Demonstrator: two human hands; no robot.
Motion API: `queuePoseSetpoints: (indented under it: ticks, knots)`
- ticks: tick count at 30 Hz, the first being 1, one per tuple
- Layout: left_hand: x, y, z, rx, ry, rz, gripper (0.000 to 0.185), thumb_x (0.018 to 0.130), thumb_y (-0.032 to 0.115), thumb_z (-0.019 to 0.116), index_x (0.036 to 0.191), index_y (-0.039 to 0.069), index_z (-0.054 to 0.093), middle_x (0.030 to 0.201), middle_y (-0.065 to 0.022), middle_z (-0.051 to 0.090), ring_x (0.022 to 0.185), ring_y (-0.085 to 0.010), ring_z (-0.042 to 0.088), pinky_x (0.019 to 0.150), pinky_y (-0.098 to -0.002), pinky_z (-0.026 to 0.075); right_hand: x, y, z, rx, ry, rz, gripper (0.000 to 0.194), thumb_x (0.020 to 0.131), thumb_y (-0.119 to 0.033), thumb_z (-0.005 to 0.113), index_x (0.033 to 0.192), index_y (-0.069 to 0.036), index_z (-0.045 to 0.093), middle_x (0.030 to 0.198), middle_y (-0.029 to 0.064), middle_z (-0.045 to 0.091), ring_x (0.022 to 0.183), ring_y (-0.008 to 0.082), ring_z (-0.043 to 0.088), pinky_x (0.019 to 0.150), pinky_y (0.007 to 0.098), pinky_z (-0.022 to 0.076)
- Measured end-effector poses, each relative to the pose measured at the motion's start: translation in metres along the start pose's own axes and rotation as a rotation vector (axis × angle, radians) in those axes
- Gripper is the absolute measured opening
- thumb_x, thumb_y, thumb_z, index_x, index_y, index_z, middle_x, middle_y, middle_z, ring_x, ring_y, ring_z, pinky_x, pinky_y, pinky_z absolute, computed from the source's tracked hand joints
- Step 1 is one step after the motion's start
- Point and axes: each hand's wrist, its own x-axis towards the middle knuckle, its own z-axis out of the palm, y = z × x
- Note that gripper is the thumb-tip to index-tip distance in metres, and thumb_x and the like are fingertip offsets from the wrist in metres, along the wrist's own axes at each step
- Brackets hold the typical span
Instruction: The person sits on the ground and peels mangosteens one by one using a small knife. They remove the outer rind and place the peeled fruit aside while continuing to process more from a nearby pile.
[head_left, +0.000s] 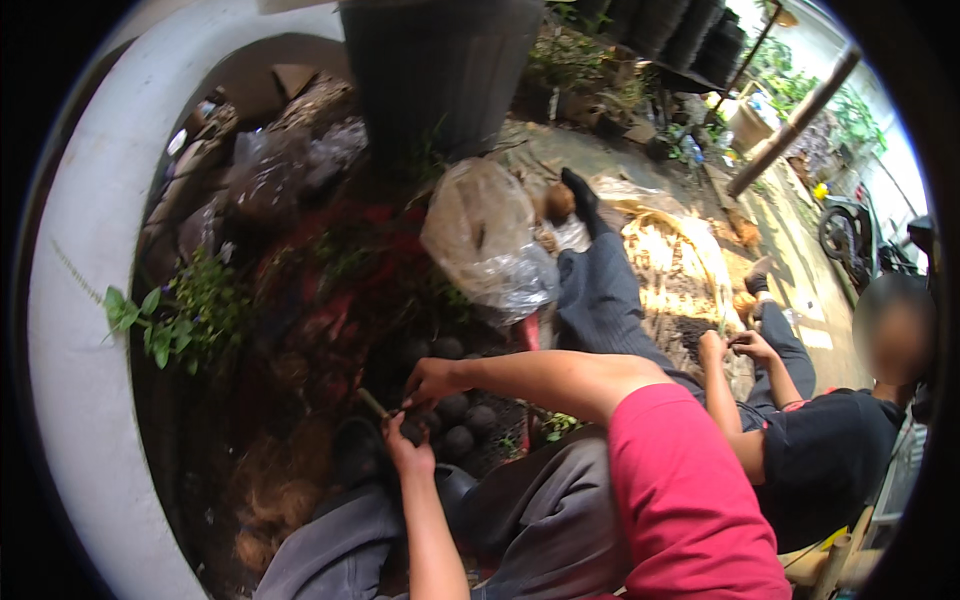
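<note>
Low in front of me, my left hand (409, 442) grips a thin greenish stem or stick (373, 403), whose upper end points up and to the left. My right hand (431, 381) is just above it, fingers bent near the stem's lower end; what its fingertips pinch is too small to tell. Behind and below the hands lie several dark round balls (454, 409) on dark loose soil. A clear plastic bag (487, 232) with pale contents stands beyond my right forearm. Brown coconut fibre (277, 495) lies on the ground left of my knees.
A co-worker (825, 457) in a black shirt sits at my right, both hands on a small item. A white curved wall (90, 300) borders the left side, with a leafy plant (202, 307) beside it. A large dark bin (439, 82) stands ahead; a slanted pole (795, 120) is at upper right.
</note>
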Motion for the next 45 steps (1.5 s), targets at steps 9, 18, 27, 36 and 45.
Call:
queuePoseSetpoints:
  ticks: [9, 18, 27, 36, 45]
  knots:
    - [-0.011, 0.016, 0.008, -0.145, -0.027, -0.009, 0.018, 0.078, 0.008, 0.054, 0.094, 0.016, 0.052, 0.085, 0.0008, 0.053, 0.074, -0.0122, 0.051, 0.061, -0.0278, 0.042, -0.004, -0.015, 0.013, 0.221, 0.018, 0.018, 0.035, 0.084, -0.026, 0.068, 0.107, 0.001, 0.064, 0.094, 0.0100, 0.067, 0.081, 0.0158, 0.064, 0.075, 0.0277, 0.0534]
    - [-0.016, 0.020, 0.015, -0.091, -0.071, 0.037, 0.016, 0.078, 0.009, 0.054, 0.092, 0.016, 0.050, 0.081, -0.0001, 0.054, 0.068, -0.0141, 0.050, 0.058, -0.0278, 0.040, -0.002, -0.014, 0.014, 0.113, 0.065, -0.021, 0.036, 0.077, -0.022, 0.074, 0.101, 0.003, 0.066, 0.080, 0.0088, 0.068, 0.074, 0.0148, 0.065, 0.067, 0.0259, 0.0539]
    - [0.003, 0.031, -0.008, -0.268, -0.036, 0.045, 0.027, 0.077, 0.008, 0.053, 0.104, 0.010, 0.050, 0.081, -0.0038, 0.053, 0.074, -0.0182, 0.053, 0.068, -0.0313, 0.043, 0.000, -0.019, -0.012, 0.092, 0.311, 0.024, 0.033, 0.079, -0.025, 0.073, 0.101, -0.001, 0.068, 0.084, 0.0088, 0.067, 0.070, 0.0145, 0.065, 0.067, 0.0264, 0.0537]
    - [0.006, 0.038, -0.009, -0.100, -0.028, 0.203, 0.058, 0.078, 0.010, 0.048, 0.135, 0.008, 0.039, 0.144, -0.0058, 0.032, 0.132, -0.0242, 0.029, 0.102, -0.0474, 0.034, 0.006, -0.011, 0.005, 0.268, 0.222, 0.151, 0.042, 0.083, -0.026, 0.068, 0.107, 0.007, 0.062, 0.106, 0.0160, 0.061, 0.089, 0.0233, 0.063, 0.073, 0.0334, 0.0581]
    - [0.007, 0.027, -0.011, -0.069, -0.065, -0.025, 0.031, 0.084, 0.025, 0.060, 0.112, 0.012, 0.057, 0.108, -0.0023, 0.059, 0.095, -0.0192, 0.057, 0.083, -0.0352, 0.045, 0.001, -0.014, 0.002, 0.253, 0.102, 0.097, 0.034, 0.085, -0.024, 0.066, 0.107, 0.003, 0.063, 0.100, 0.0094, 0.063, 0.088, 0.0167, 0.062, 0.076, 0.0296, 0.0555]
